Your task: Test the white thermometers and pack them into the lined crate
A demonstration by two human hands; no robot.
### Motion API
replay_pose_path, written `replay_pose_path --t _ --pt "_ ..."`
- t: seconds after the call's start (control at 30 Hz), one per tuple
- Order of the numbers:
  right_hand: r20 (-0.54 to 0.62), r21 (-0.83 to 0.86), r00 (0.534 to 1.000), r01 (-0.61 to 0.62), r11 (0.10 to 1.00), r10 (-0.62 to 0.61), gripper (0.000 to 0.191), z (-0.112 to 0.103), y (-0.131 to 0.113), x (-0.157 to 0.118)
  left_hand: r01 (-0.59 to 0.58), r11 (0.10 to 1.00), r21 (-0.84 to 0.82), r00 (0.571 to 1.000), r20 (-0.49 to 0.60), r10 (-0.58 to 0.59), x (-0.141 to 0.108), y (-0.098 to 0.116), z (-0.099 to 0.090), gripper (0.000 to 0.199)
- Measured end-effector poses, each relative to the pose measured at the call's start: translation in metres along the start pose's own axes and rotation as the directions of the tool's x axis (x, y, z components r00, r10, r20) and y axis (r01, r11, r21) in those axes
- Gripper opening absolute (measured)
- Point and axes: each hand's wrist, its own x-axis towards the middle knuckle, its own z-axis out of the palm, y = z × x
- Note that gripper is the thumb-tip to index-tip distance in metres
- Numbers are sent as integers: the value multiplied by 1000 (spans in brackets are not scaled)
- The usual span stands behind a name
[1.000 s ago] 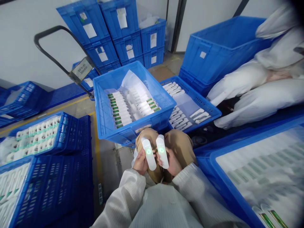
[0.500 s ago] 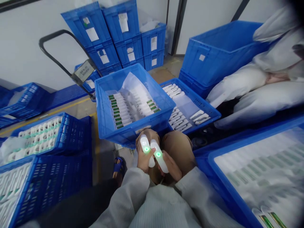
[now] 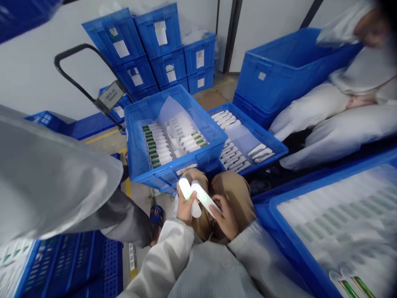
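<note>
My left hand (image 3: pixel 185 210) is closed around a slim white handheld electronic device (image 3: pixel 185 187), above my knees. A second white device (image 3: pixel 203 196) lies slantwise against it, a faint green glow on its face; my left thumb reaches its edge. The fingers of my right hand (image 3: pixel 228 219) are closed on the lower end of this second one. Just beyond my knees stands a blue bin (image 3: pixel 176 165) with rows of white devices (image 3: pixel 159 142), several showing green batteries. On my right, another blue bin (image 3: pixel 287 221) holds similar devices under a translucent sheet.
A blue tray (image 3: pixel 281 149) of white parts sits behind the near bin. A person in pale clothing (image 3: pixel 322 109) sits at right by a large blue bin (image 3: pixel 263 82). Another person's sleeve or coat (image 3: pixel 56 178) covers the left. Stacked bins (image 3: pixel 167 54) and a cart handle (image 3: pixel 74 49) stand behind.
The green rings and digits on both devices have dimmed to a whitish glow. My right fingers have shifted on the second device. A person in a grey coat has come in at left, hiding bins.
</note>
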Motion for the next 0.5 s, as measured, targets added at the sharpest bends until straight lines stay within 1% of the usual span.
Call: replay_pose_path --t 0.07,0.1,0.17,0.23,0.27,0.3,0.4,0.5 --pt "53 112 998 -31 993 25 41 -1 1 0 19 999 -37 1000 -2 -19 0 2 1 70" --pt "76 158 997 -39 987 27 44 -1 0 0 38 996 -76 999 28 -36 -1 3 2 67" --pt "83 194 996 -39 980 23 43 -2 -1 2 84 983 -163 990 126 -64 -2 3 3 60" --pt "79 142 997 -18 990 7 31 -2 -1 4 121 971 -205 978 191 -82 -5 1 5 52" --pt "90 99 996 -2 995 -7 22 -2 0 5 135 970 -203 976 198 -95 -6 -1 6 50" --pt "110 60 994 17 998 -24 18 -1 1 6 149 970 -194 974 198 -110 -8 -3 8 49" --pt "165 4 985 50 999 -50 24 0 7 6 174 968 -182 965 229 -130 -13 -9 13 50" --pt "148 -15 987 62 998 -60 39 1 10 6 180 961 -210 948 299 -112 -16 -13 17 48"
